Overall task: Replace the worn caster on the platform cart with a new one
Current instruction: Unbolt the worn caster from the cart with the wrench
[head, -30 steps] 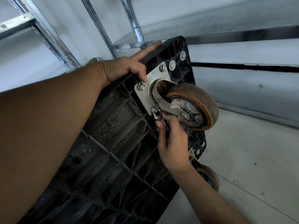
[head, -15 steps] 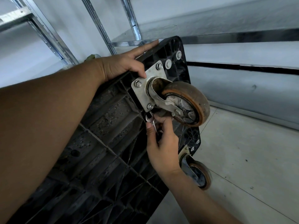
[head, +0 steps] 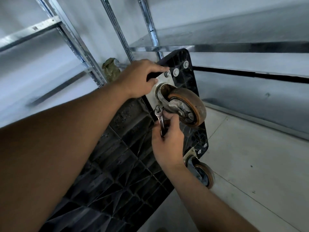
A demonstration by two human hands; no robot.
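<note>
The black platform cart [head: 120,164] stands tipped up on its edge, ribbed underside facing me. A worn caster [head: 189,108] with a brown, dirty wheel is bolted near its top corner through a grey mounting plate [head: 164,81]. My left hand [head: 140,79] grips the cart's edge beside the plate, thumb lying on the plate's upper left part. My right hand [head: 167,141] holds a small metal wrench [head: 159,117] whose jaw sits on the lower bolt of the plate. A second caster [head: 203,174] hangs at the cart's lower corner.
Metal shelving uprights [head: 117,30] and a shelf [head: 217,46] stand close behind the cart. A greenish cloth-wrapped object [head: 110,71] sits behind my left wrist. Pale concrete floor [head: 250,164] spreads to the right.
My left hand has slid from lying flat along the cart's top edge to gripping it beside the plate. The wrench jaw has come back onto the lower bolt.
</note>
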